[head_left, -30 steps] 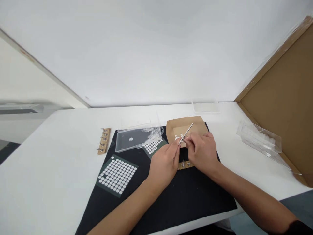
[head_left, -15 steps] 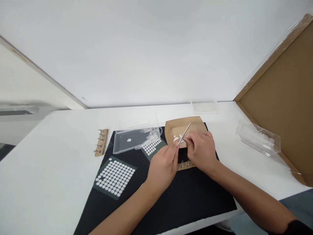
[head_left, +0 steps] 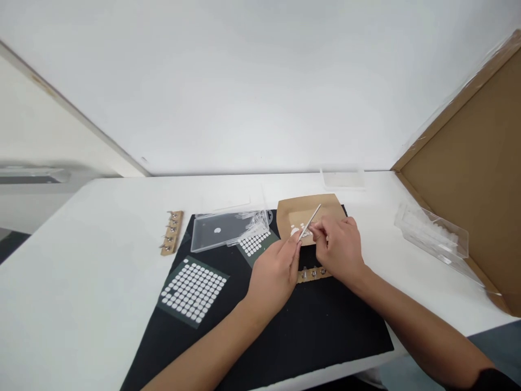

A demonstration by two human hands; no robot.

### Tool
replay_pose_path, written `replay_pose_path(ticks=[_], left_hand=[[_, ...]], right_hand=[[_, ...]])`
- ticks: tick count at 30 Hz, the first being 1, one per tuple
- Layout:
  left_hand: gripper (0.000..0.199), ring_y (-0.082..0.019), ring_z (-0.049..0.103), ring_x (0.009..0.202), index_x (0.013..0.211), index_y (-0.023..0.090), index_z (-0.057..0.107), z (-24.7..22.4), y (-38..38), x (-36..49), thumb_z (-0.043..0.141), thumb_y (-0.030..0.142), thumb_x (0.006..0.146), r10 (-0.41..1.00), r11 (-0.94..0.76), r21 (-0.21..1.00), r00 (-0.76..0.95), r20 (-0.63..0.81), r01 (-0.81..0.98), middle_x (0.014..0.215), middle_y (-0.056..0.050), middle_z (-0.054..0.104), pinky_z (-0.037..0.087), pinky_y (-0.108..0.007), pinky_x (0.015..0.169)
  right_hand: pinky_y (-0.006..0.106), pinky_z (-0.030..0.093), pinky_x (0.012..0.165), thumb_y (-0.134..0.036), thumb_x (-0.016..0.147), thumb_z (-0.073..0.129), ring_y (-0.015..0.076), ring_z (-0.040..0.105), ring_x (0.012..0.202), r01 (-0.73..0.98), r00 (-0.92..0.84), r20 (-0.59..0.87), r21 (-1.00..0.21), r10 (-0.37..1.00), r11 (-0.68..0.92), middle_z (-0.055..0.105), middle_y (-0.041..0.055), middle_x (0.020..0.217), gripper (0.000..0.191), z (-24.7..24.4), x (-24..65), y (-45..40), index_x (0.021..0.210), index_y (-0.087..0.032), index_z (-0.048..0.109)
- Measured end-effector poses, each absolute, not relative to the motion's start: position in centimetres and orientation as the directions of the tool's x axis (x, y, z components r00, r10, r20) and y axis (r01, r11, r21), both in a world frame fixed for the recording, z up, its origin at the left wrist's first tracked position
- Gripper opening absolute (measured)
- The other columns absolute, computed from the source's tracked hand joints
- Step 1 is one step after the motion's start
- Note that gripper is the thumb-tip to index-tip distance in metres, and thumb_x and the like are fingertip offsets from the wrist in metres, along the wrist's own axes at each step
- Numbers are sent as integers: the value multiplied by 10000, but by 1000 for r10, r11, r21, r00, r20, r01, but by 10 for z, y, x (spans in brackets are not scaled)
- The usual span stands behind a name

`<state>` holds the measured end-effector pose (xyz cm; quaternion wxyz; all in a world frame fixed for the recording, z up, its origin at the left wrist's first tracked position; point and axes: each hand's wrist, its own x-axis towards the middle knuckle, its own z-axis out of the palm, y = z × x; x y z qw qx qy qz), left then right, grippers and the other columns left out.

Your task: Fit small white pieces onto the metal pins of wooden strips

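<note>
A thin pale strip (head_left: pixel 311 220) slants up from the fingertips of my left hand (head_left: pixel 277 269), which pinches its lower end. My right hand (head_left: pixel 338 243) is closed close beside the strip, its fingertips pressed together; what they hold is too small to make out. Behind both hands lies a brown cardboard tray (head_left: pixel 288 209) with small white pieces in it. Just below my hands, a cardboard strip with metal clips (head_left: pixel 314 273) rests on the black mat (head_left: pixel 325 326). To the left are a sheet of white dots (head_left: pixel 195 290) and a second dotted sheet (head_left: pixel 253 244), partly hidden.
A clear box (head_left: pixel 215 231) with thin clear pieces stands at the mat's back left. Another clip strip (head_left: pixel 171 233) lies left of it. Clear containers (head_left: pixel 435 233) sit at the right, near a cardboard panel (head_left: pixel 468 163). A shallow clear tray (head_left: pixel 344 179) is at the back.
The view has shifted slightly. My right hand has moved a little relative to the strip, and more of the clip strip below it shows. My left hand keeps its pinch.
</note>
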<state>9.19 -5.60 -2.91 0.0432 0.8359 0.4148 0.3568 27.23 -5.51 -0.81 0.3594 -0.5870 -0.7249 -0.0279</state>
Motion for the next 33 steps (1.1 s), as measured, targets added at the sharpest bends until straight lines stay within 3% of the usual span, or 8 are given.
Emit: replay_pose_path(ticks=[3,7,11,16,22,25,29,33], left_hand=[[328,-200,687,732,1279,135,684,-28,-55,91,404,235,1142,735,-648,389,402,547,655,823,-60,734,539,-296,664],[325,-205,686,717,1264,121,685,-30,-55,92,410,241,1142,715,-661,369,398,575,653,817,-62,734,528,-301,643],[318,-206,685,717,1227,116,699,-31,-55,93,414,228,1138,727,-656,386,403,556,649,806,-58,725,534,-306,659],[331,-203,679,703,1256,122,693,-31,-54,93,403,235,1141,727,-655,382,406,554,652,789,-56,715,513,-292,638],[301,-207,684,722,1171,146,703,-33,-55,91,421,244,1135,754,-631,399,404,519,665,805,-56,722,536,-300,665],[299,-228,725,795,1214,149,686,-32,-55,91,418,255,1134,762,-626,426,396,512,654,894,-81,762,576,-324,718],[291,-241,774,1002,1303,185,638,-26,-54,92,415,251,1129,821,-558,559,310,479,614,1120,-105,790,616,-351,870],[312,-232,747,1182,1388,214,596,-21,-52,91,464,261,1109,861,-494,672,204,466,551,1325,-102,746,606,-344,967]], right_hand=[[342,288,740,-205,1026,557,153,612,583,859,-106,548,-370,830,354,710,-30,667,224,-7,271,-56,805,-216,593],[343,283,739,-203,1014,572,148,571,537,877,-39,574,-372,818,303,691,-39,628,213,-6,270,-56,802,-216,587],[339,277,726,-189,1026,539,150,587,559,866,-118,546,-352,829,355,697,-25,653,235,-6,269,-59,795,-212,579],[341,288,742,-221,1037,553,153,579,564,883,-47,561,-364,826,297,693,-25,642,227,-7,269,-58,815,-213,598],[344,280,716,-190,1041,540,156,606,571,888,-127,579,-296,805,353,715,-10,663,252,-6,264,-63,793,-211,579],[345,288,713,-196,1044,562,152,632,586,873,-124,611,-307,781,379,726,-19,670,228,-5,265,-64,820,-214,603],[336,319,722,-227,1072,592,138,666,620,844,-112,668,-327,736,425,754,-22,722,212,-6,269,-64,865,-209,631],[336,328,700,-228,1068,639,125,662,602,832,-162,725,-265,670,487,767,-21,738,223,-10,272,-66,848,-210,604]])
